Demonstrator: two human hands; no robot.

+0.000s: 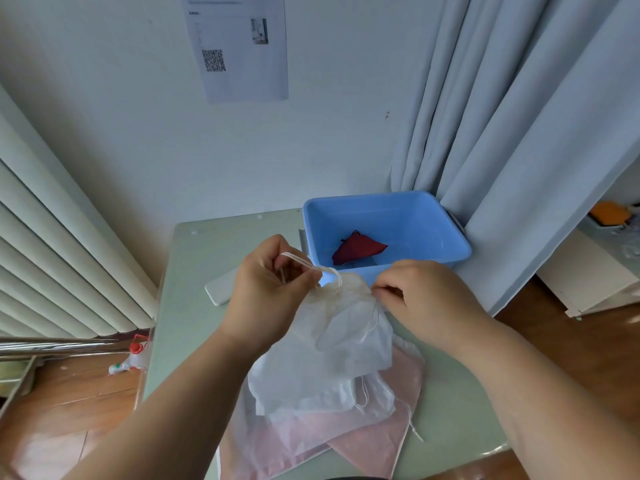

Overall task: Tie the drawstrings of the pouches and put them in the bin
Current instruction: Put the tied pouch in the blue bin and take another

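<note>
Hands [273, 289] on white pouch [332, 348] drawstring [311, 266]

both bare forearms reach forward; left hand [268, 289] curled with fingers pinched, right hand [424, 299] pinched too, knuckles up.

A sheer white pouch [332, 344] hangs lifted, its gathered mouth up, white drawstrings [311, 266] looping off it. Pink pouches [377, 441] lie flat beneath. A dark red pouch [356, 249] lies inside the blue bin [446, 233].
</note>
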